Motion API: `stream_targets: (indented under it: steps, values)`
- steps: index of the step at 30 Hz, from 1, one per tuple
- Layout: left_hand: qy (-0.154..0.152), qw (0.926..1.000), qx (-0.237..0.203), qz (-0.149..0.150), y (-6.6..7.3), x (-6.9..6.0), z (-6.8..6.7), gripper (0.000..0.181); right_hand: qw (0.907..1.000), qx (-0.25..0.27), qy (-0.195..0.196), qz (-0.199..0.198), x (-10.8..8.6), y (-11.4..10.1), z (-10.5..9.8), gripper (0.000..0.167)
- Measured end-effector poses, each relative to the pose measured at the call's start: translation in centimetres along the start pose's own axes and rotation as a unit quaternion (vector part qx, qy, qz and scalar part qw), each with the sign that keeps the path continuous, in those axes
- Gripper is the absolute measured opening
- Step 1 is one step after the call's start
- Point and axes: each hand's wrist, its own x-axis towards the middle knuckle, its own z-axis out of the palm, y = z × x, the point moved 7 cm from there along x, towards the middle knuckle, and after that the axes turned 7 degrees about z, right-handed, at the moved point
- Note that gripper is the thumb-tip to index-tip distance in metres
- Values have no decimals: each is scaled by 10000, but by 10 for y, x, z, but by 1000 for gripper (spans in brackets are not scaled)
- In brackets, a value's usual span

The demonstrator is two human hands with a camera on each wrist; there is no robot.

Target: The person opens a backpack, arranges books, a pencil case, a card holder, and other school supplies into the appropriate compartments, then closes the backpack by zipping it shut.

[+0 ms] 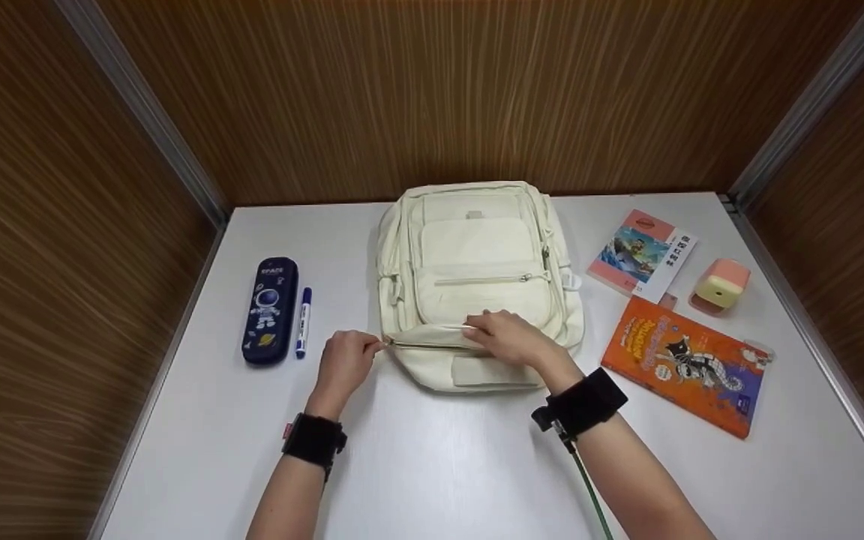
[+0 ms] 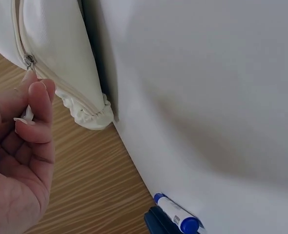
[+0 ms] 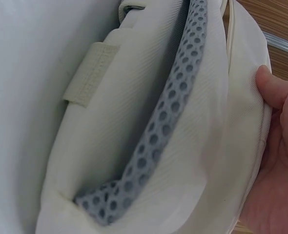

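A cream backpack (image 1: 477, 300) lies on the table, its grey mesh handle (image 3: 156, 131) showing in the right wrist view. My left hand (image 1: 346, 367) pinches the zipper pull (image 2: 30, 66) at the left end of the curved zipper nearest me. A small white tab (image 2: 27, 116) shows between its curled fingers in the left wrist view. On the right side of that zipper, my right hand (image 1: 511, 337) holds the edge of the backpack's front, its thumb (image 3: 271, 87) on the fabric. Part of its fingers is hidden behind the cloth.
Left of the backpack lie a dark blue space pencil case (image 1: 271, 311) and a blue-capped marker (image 1: 304, 322). To the right are a pink-and-blue book (image 1: 642, 251), an orange book (image 1: 687, 364) and a pink-and-yellow pencil sharpener (image 1: 721, 286). Wood-patterned panels (image 1: 462, 97) stand around the table.
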Motion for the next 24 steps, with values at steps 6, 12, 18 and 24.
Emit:
stream_targets:
  steps: [6,12,18,24]
  values:
    - [199,9977,602,-238,-8,0,1,12,9993,185,-222,229,-3,5,3,47]
    - [315,9946,815,-562,-13,4,5,12,9984,349,-346,292,-6,8,6,49]
    - [391,9904,1125,-709,-19,13,10,14,9977,502,-406,198,-6,7,7,47]
    - [278,9871,1377,-769,-29,28,17,16,9972,642,-375,104,-6,8,8,42]
